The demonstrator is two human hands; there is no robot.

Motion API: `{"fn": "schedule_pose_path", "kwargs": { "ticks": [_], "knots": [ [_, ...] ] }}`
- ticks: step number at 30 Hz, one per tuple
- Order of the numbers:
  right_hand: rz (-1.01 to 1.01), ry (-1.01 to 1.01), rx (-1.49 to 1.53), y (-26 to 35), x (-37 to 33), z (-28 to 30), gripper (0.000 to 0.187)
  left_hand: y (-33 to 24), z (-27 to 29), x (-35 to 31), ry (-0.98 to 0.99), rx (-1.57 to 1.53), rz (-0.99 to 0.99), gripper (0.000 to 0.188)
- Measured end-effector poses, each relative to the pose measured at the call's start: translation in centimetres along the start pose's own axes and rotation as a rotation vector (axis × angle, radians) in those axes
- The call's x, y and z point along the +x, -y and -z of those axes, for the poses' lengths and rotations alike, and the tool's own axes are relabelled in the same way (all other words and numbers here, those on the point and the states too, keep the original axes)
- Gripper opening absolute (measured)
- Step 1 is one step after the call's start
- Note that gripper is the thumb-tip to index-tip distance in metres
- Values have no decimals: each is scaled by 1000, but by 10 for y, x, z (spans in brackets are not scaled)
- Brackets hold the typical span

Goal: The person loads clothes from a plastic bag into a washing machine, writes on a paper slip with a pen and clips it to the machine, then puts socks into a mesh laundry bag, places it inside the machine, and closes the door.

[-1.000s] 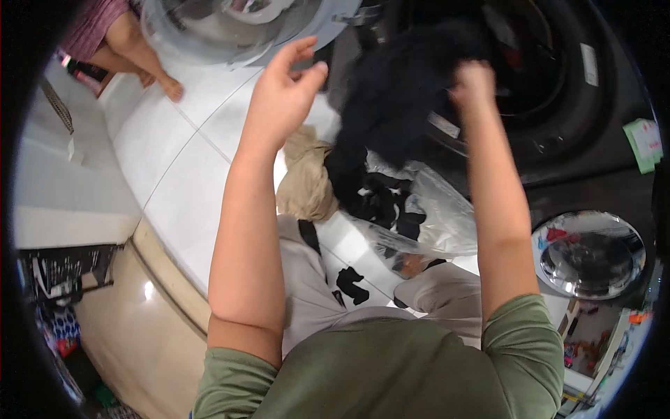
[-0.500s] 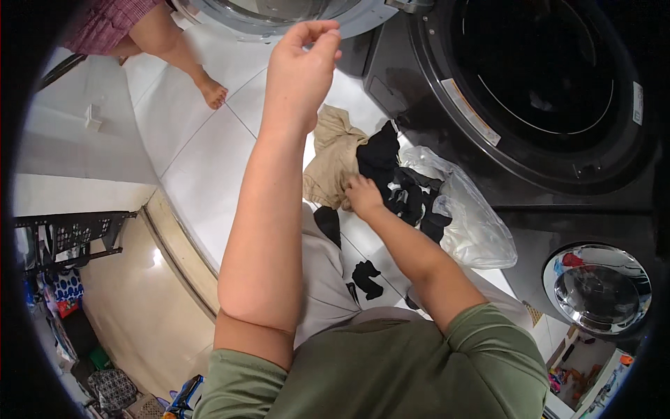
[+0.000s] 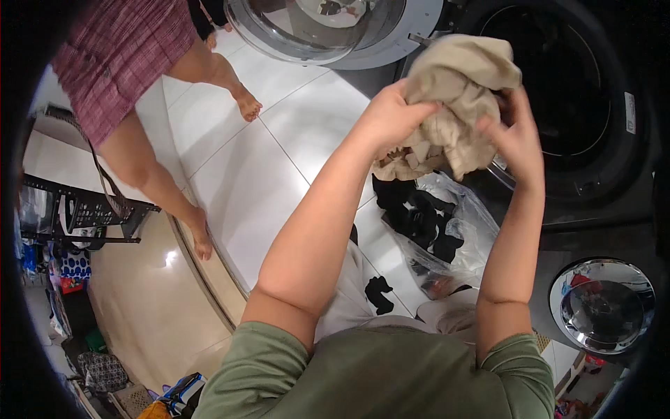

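Bystander (image 3: 136, 59) in plaid, near black rack (image 3: 94, 218)

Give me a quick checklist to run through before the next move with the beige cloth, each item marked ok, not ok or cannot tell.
1. Cloth held up: ok. The left hand grips the beige cloth.
2. Right hand gripping firmly: cannot tell. It is at the cloth's edge, slightly blurred.
3. Machine door open: ok. It is swung out from the black machine.
4. Inside of the drum checked: cannot tell. Too dark to see.
5. Floor free of loose clothes: not ok. A small black garment lies on the tiles.
6. Bystander's foot apart from the hands: ok.
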State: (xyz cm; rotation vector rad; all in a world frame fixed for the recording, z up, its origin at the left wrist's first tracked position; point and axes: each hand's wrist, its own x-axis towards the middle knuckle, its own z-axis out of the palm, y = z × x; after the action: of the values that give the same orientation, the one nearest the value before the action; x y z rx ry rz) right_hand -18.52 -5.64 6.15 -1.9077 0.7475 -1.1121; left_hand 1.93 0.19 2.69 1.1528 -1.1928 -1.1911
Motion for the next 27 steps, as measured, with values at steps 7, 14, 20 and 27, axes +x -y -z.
{"fn": "schedule_pose_path", "kwargs": {
  "ticks": [7,14,20,27],
  "knots": [
    [-744,33,218,-77,-43,0,41,-8,-6,-8,68,192,15,64],
    [21,-843,519,-62,20,171,39,0,12,12,-481,-228,-13,40],
    [-393,-149,-420,-179,-31,-30,21,-1,48,8,-754,-578,-63,38],
    [-648,739,-776,-257,-175,-166,77,4,44,6,-797,-607,0,44]
  ]
}}
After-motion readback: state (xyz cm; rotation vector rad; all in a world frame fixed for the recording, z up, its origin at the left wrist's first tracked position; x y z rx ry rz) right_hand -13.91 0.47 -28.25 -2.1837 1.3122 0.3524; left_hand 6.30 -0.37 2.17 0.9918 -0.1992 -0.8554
